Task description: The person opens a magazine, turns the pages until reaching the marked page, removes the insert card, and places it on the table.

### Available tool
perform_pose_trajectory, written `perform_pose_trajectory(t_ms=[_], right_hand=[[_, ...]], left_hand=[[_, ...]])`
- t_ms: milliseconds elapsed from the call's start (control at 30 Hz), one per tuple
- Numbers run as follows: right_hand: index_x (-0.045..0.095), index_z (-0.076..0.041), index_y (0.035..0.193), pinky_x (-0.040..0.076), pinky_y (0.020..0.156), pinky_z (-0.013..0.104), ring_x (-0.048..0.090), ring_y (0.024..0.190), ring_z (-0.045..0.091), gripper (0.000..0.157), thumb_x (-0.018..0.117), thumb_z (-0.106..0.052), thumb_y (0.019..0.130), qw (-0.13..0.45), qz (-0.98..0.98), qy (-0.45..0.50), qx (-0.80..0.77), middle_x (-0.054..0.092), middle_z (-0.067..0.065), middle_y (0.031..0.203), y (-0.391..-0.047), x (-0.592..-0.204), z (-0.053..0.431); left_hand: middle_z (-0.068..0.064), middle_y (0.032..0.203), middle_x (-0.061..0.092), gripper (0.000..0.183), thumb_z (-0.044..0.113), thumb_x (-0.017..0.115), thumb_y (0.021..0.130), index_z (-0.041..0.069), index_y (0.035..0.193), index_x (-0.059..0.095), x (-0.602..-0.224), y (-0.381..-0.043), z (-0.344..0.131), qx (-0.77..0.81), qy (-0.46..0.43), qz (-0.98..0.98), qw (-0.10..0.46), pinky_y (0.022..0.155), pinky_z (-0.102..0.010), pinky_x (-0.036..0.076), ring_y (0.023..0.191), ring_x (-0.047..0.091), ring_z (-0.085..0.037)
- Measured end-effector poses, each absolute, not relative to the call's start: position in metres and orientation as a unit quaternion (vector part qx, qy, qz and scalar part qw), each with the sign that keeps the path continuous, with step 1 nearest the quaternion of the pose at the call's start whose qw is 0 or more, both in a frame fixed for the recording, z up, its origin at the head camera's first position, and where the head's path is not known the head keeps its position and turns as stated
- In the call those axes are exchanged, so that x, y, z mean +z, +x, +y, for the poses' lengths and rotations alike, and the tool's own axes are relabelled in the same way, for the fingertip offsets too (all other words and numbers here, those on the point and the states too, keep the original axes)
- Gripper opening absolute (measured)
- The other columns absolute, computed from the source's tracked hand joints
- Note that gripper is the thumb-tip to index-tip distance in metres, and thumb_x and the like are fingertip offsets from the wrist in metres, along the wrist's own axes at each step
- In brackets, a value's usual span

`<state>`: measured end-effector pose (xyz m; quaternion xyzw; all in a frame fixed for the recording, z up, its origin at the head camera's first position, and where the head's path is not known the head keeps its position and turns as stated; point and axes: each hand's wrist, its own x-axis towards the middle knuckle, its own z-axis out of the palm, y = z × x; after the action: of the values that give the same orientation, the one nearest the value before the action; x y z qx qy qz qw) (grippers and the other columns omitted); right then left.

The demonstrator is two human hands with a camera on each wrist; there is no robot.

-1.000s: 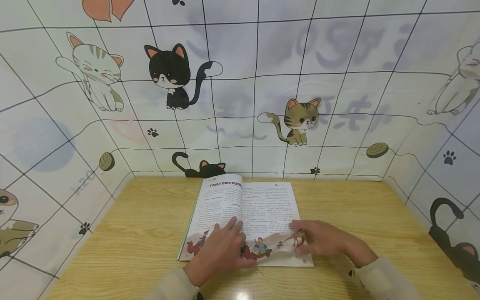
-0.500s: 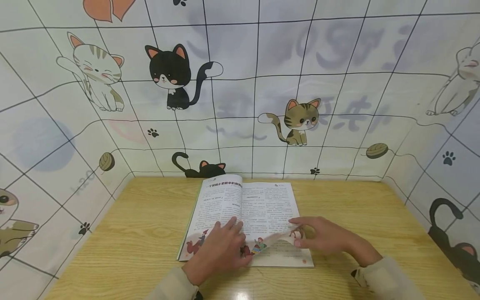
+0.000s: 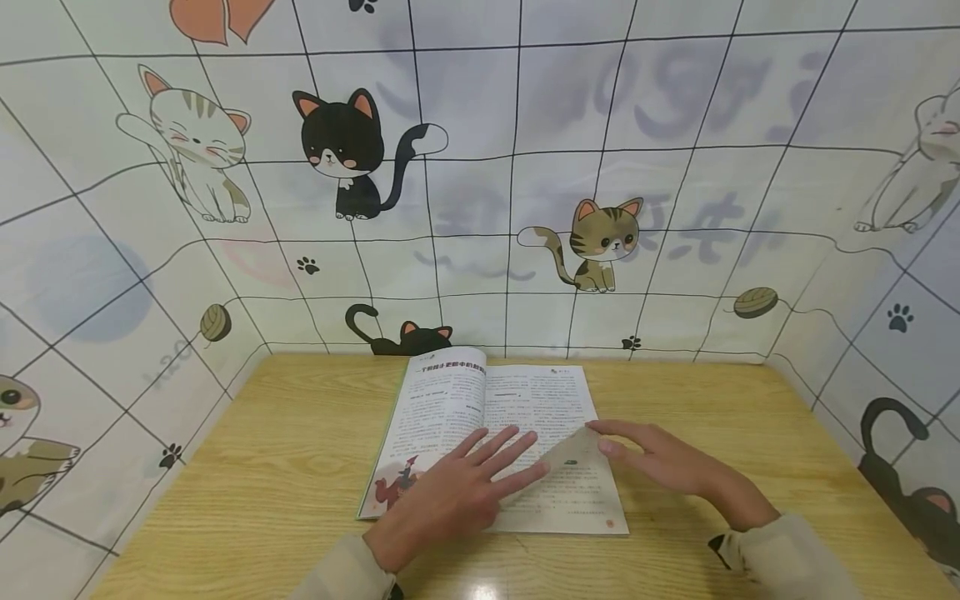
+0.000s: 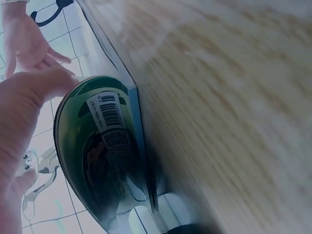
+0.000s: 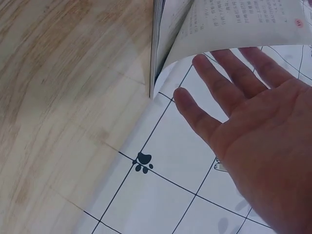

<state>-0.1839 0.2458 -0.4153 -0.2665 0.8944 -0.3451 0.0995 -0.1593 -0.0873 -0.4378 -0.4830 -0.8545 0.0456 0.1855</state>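
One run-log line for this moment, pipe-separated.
left grip: spread over magazine | right grip: at edge of curved page | magazine: open on table

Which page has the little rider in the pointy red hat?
The left-hand page: the rider is printed near its bottom, beside the left hand. No rider shows on the right-hand page.

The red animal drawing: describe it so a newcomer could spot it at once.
On the wooden table lies an open magazine. At the near end of its left page, beside the left hand, is the red animal drawing. A figure in a pointed red hat tops it, unlike the black print above.
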Motion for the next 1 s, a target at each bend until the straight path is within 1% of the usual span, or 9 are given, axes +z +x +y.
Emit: perform_pose_trajectory(t_ms=[67, 167, 233, 400, 500, 600, 700, 833, 1000], right_hand=[[0.045, -0.005, 0.148, 0.034, 0.105, 0.065, 0.041, 0.137, 0.042, 0.052, 0.046, -0.036, 0.105, 0.096, 0.897, -0.256, -0.347, 0.049, 0.016, 0.148, -0.184, -0.415, 0.246], [0.038, -0.004, 0.152, 0.033, 0.105, 0.067, 0.037, 0.139, 0.045, 0.060, 0.049, -0.039, 0.104, 0.093, 0.901, -0.248, -0.344, 0.042, 0.020, 0.152, -0.185, -0.417, 0.248], [0.034, -0.004, 0.154, 0.031, 0.106, 0.067, 0.034, 0.140, 0.046, 0.066, 0.052, -0.041, 0.102, 0.091, 0.905, -0.241, -0.339, 0.038, 0.022, 0.154, -0.186, -0.418, 0.249], [0.028, -0.001, 0.155, 0.027, 0.110, 0.065, 0.027, 0.143, 0.047, 0.079, 0.061, -0.044, 0.096, 0.101, 0.909, -0.231, -0.331, 0.030, 0.024, 0.157, -0.187, -0.423, 0.250], [0.030, 0.000, 0.154, 0.026, 0.110, 0.065, 0.026, 0.144, 0.047, 0.089, 0.071, -0.045, 0.089, 0.114, 0.909, -0.241, -0.320, 0.029, 0.024, 0.158, -0.186, -0.425, 0.249], [0.034, -0.003, 0.153, 0.027, 0.110, 0.064, 0.028, 0.144, 0.045, 0.100, 0.080, -0.050, 0.077, 0.133, 0.910, -0.257, -0.297, 0.030, 0.021, 0.158, -0.184, -0.428, 0.248], [0.040, -0.005, 0.151, 0.028, 0.110, 0.064, 0.030, 0.144, 0.043, 0.104, 0.084, -0.052, 0.069, 0.156, 0.910, -0.277, -0.266, 0.031, 0.019, 0.159, -0.183, -0.431, 0.246], [0.045, -0.007, 0.149, 0.029, 0.109, 0.064, 0.031, 0.143, 0.044, 0.102, 0.085, -0.052, 0.066, 0.177, 0.911, -0.285, -0.239, 0.033, 0.017, 0.158, -0.182, -0.437, 0.244], [0.048, -0.007, 0.147, 0.031, 0.109, 0.061, 0.033, 0.143, 0.042, 0.100, 0.085, -0.051, 0.065, 0.172, 0.915, -0.287, -0.225, 0.035, 0.017, 0.157, -0.182, -0.443, 0.243]], left_hand=[[0.002, 0.167, 0.012, 0.090, 0.034, 0.075, 0.087, 0.033, 0.159, 0.021, -0.437, -0.159, -0.086, 0.073, -0.490, -0.847, 0.194, 0.120, -0.044, 0.018, 0.153, 0.011, -0.020], [0.002, 0.167, 0.012, 0.081, 0.034, 0.074, 0.088, 0.034, 0.156, 0.031, -0.436, -0.157, -0.085, 0.108, -0.493, -0.841, 0.195, 0.121, -0.045, 0.011, 0.153, 0.007, -0.020], [0.001, 0.167, 0.013, 0.071, 0.034, 0.074, 0.089, 0.035, 0.151, 0.042, -0.436, -0.156, -0.085, 0.139, -0.494, -0.835, 0.197, 0.121, -0.047, 0.010, 0.153, 0.007, -0.021], [-0.001, 0.164, 0.025, 0.042, 0.031, 0.073, 0.090, 0.031, 0.131, 0.065, -0.438, -0.155, -0.085, 0.183, -0.493, -0.825, 0.206, 0.121, -0.049, 0.010, 0.153, 0.012, -0.024], [-0.001, 0.160, 0.034, 0.026, 0.028, 0.071, 0.090, 0.029, 0.116, 0.072, -0.439, -0.154, -0.085, 0.182, -0.491, -0.826, 0.208, 0.121, -0.049, 0.011, 0.152, 0.017, -0.023], [-0.001, 0.156, 0.041, 0.019, 0.028, 0.069, 0.088, 0.028, 0.106, 0.075, -0.440, -0.154, -0.085, 0.177, -0.491, -0.826, 0.213, 0.121, -0.049, 0.013, 0.150, 0.023, -0.023], [-0.002, 0.150, 0.048, 0.014, 0.028, 0.067, 0.087, 0.026, 0.097, 0.076, -0.441, -0.154, -0.084, 0.176, -0.487, -0.825, 0.224, 0.120, -0.050, 0.015, 0.147, 0.029, -0.024], [-0.003, 0.141, 0.057, 0.015, 0.025, 0.063, 0.088, 0.020, 0.090, 0.076, -0.439, -0.153, -0.082, 0.175, -0.472, -0.832, 0.235, 0.120, -0.053, 0.013, 0.145, 0.033, -0.027], [-0.006, 0.131, 0.063, 0.020, 0.021, 0.055, 0.088, 0.014, 0.085, 0.074, -0.436, -0.151, -0.083, 0.180, -0.435, -0.845, 0.255, 0.119, -0.055, 0.011, 0.144, 0.036, -0.030]])
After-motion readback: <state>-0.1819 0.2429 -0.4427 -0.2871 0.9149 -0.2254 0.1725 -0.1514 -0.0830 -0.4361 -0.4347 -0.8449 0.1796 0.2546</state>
